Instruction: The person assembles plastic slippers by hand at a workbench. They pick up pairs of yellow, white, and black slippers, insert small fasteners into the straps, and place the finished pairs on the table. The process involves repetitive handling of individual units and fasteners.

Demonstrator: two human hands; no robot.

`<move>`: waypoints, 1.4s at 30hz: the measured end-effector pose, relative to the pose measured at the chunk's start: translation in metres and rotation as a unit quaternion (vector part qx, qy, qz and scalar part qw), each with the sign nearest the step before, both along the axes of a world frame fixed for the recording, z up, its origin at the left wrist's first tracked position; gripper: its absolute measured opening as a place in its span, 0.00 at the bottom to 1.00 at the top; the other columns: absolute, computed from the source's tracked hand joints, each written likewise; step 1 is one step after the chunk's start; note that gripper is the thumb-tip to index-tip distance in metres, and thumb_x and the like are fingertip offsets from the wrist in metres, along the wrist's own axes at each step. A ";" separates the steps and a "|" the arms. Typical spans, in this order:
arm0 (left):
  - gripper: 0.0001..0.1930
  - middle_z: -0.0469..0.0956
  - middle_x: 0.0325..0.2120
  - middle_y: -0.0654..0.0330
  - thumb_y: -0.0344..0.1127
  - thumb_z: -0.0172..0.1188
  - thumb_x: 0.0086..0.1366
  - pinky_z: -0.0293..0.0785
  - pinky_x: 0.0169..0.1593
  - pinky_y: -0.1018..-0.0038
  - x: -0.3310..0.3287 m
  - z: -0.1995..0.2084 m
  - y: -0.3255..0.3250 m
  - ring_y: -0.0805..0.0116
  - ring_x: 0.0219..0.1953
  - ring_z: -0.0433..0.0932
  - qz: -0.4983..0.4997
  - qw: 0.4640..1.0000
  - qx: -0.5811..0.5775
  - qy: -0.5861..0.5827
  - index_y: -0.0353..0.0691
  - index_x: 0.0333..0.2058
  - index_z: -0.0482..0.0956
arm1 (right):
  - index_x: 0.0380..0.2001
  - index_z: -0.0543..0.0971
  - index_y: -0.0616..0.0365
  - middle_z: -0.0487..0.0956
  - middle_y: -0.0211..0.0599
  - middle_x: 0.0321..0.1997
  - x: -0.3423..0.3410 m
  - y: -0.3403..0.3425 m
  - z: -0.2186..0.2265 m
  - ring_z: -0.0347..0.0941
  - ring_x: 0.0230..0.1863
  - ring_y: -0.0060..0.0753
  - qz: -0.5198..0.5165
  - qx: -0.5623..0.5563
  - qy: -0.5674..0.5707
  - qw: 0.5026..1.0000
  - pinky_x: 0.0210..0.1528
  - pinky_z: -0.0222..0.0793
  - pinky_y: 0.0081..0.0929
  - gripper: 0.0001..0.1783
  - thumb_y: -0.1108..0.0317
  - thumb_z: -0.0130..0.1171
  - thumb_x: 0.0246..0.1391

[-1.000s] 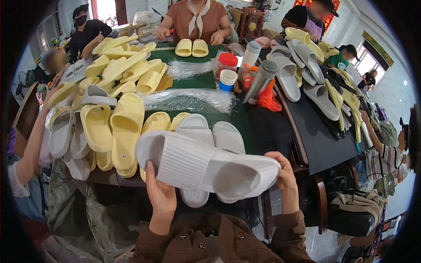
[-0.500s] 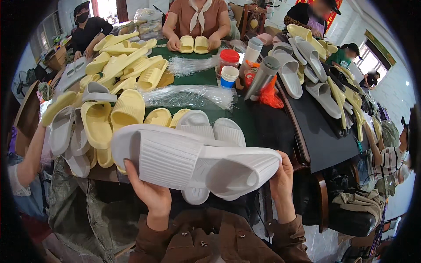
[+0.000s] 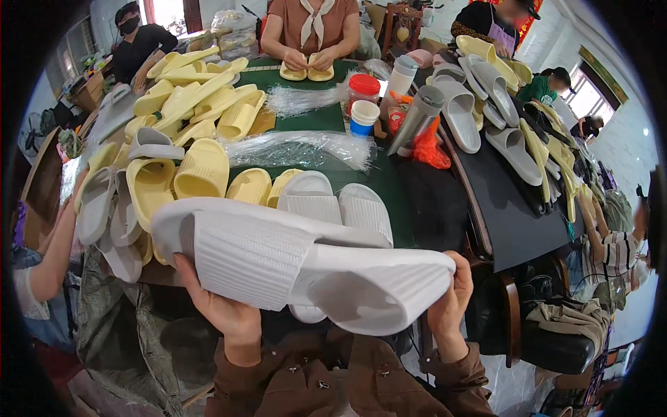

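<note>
I hold a pair of light grey slippers up at the near edge of the table, sole ends overlapping in the middle. My left hand (image 3: 222,313) is closed round the underside of the left slipper (image 3: 253,260), which has a ribbed strap. At the other end, my right hand (image 3: 450,306) pinches the edge of the right slipper (image 3: 379,288), whose hollow opening faces me. Behind them, another pair of grey slippers (image 3: 365,208) rests on the green table mat, partly hidden by the held pair.
Piled yellow slippers (image 3: 201,104) and some grey ones lie to the left. Bundles of clear plastic ties (image 3: 302,149), a red-lidded jar (image 3: 363,89), a white-and-blue cup (image 3: 363,118) and a grey flask (image 3: 418,118) stand or lie beyond. More slippers (image 3: 458,115) lie right; co-workers sit around.
The held slippers have shifted a little nearer and spread wider; my hands have moved slightly apart. Across the table, a co-worker's hands have come together over a yellow pair.
</note>
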State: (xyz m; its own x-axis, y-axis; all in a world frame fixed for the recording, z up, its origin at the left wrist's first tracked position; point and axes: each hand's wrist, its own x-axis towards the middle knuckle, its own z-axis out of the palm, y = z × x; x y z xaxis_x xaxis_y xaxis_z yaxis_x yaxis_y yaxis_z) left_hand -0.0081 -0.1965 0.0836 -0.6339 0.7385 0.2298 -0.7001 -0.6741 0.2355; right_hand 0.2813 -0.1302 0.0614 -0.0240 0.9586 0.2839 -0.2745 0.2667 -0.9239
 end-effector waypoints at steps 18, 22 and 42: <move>0.25 0.72 0.53 0.55 0.49 0.47 0.70 0.72 0.56 0.63 -0.068 0.029 -0.013 0.62 0.53 0.74 -0.029 0.993 -0.046 0.108 0.38 0.57 0.68 | 0.55 0.69 0.59 0.72 0.39 0.51 0.059 0.055 0.057 0.70 0.52 0.28 -0.204 0.088 -0.136 0.966 0.51 0.70 0.27 0.23 0.58 0.54 0.61; 0.23 0.73 0.50 0.55 0.44 0.52 0.68 0.69 0.56 0.68 -0.045 0.032 0.024 0.66 0.52 0.73 0.130 0.892 -0.371 0.224 0.34 0.55 0.69 | 0.45 0.75 0.59 0.76 0.32 0.38 0.074 0.104 0.048 0.73 0.40 0.22 0.056 -0.035 -0.153 0.986 0.44 0.70 0.22 0.21 0.56 0.61 0.54; 0.11 0.78 0.37 0.61 0.28 0.51 0.67 0.69 0.45 0.79 -0.001 -0.045 0.135 0.75 0.39 0.74 0.009 0.839 -0.310 0.447 0.31 0.44 0.77 | 0.38 0.79 0.62 0.79 0.34 0.35 -0.083 0.195 -0.012 0.72 0.39 0.23 0.281 0.030 -0.424 0.860 0.45 0.68 0.24 0.13 0.63 0.59 0.55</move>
State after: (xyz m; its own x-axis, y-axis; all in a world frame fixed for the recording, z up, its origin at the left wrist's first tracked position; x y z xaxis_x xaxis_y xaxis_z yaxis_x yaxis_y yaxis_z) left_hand -0.0095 -0.0616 0.0389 -0.4254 0.8837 0.1950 -0.0482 -0.2373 0.9703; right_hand 0.1985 0.0653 0.0492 -0.7026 0.7114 -0.0152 0.3900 0.3672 -0.8444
